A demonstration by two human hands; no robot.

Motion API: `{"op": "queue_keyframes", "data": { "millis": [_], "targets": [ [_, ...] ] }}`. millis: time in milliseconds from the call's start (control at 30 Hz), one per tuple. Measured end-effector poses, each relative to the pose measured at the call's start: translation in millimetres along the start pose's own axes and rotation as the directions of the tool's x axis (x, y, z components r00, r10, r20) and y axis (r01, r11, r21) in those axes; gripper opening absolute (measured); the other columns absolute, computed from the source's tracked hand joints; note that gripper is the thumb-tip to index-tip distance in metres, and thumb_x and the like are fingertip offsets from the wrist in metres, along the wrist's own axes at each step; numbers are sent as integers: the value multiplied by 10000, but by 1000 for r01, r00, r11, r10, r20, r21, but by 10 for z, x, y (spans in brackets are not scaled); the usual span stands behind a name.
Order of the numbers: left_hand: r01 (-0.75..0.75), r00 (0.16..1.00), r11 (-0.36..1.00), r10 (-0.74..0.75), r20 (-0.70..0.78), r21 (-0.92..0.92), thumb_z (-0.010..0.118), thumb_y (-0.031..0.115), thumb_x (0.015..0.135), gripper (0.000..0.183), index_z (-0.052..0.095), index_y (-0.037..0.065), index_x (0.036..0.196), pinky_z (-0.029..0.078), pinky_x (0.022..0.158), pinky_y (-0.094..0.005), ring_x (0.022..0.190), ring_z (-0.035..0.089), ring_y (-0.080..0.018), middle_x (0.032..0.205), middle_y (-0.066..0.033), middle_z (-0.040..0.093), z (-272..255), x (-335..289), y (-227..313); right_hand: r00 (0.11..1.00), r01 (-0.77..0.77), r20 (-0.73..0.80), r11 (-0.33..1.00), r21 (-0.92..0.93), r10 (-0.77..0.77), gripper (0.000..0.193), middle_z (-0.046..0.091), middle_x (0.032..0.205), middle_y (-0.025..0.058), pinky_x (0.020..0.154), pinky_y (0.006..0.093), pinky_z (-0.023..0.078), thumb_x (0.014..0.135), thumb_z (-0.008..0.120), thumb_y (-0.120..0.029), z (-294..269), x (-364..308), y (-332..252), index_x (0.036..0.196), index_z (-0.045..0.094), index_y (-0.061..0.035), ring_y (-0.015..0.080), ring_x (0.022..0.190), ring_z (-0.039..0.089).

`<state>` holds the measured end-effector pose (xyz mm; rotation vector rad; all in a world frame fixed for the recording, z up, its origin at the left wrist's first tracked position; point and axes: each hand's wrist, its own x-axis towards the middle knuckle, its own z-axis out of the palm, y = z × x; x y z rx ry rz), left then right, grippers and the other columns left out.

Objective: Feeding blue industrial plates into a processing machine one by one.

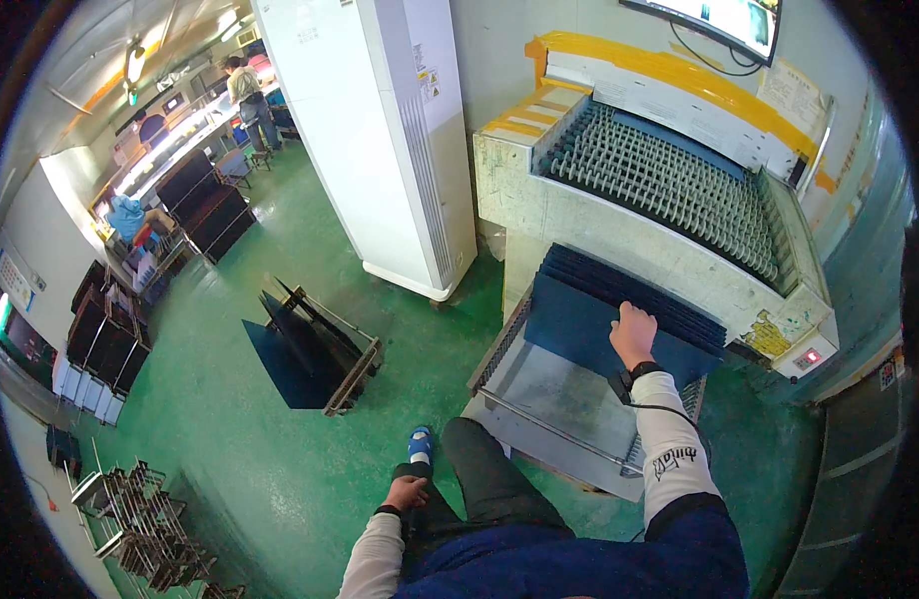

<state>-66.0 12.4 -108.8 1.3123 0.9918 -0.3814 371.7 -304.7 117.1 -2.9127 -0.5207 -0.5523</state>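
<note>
My right hand (634,334) is closed at the upper edge of the front dark blue panel (569,317), fingers curled over it. Behind that panel, several more dark blue panels (609,280) lean in a row in a metal-sided rack (504,344). The front part of this rack shows a bare grey base. My left hand (408,493) hangs by my left thigh with its fingers curled in, and nothing shows in it.
Behind the rack stands a machine (619,215) with rows of pale rollers. A tall white cabinet unit (380,130) is left of it. A smaller rack (355,379) with dark panels stands on the green floor; empty metal racks (145,519) pile up lower left. Two people work far off.
</note>
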Motion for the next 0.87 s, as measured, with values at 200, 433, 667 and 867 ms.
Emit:
{"op": "queue_keyframes", "data": {
  "millis": [200,433,667,867],
  "targets": [
    [-10,1000,1000,10,-5,20,571,244,823,328,549,-30,1001,439,406,-276,465,561,-181,715,-157,623,-1,26,-24,1000,-2,-3,1000,9,2,228,595,756,105,652,416,410,651,669,-151,-6,-8,-6,789,511,-60,287,765,581],
    [6,1000,1000,-6,-18,22,570,257,820,332,557,-21,1001,439,412,-268,478,573,-178,719,-146,629,-5,55,-53,1000,-11,4,1000,-13,11,219,602,765,86,661,412,421,657,673,-161,-29,-12,-20,789,526,-66,269,766,591],
    [-5,1000,1000,5,5,16,575,262,816,348,556,-19,1019,447,424,-269,486,577,-177,721,-145,630,-28,90,-84,1000,-14,14,1000,-22,15,218,607,770,89,657,407,423,656,673,-168,-19,-3,-14,785,529,-67,267,764,595],
    [2,1000,1000,-2,4,21,584,266,811,354,556,-19,1019,456,432,-279,506,587,-183,725,-150,633,-29,93,-70,1000,-4,-17,1000,4,4,239,597,755,106,639,418,413,636,682,-155,1,-10,9,775,514,-57,284,750,583]
  ]
}}
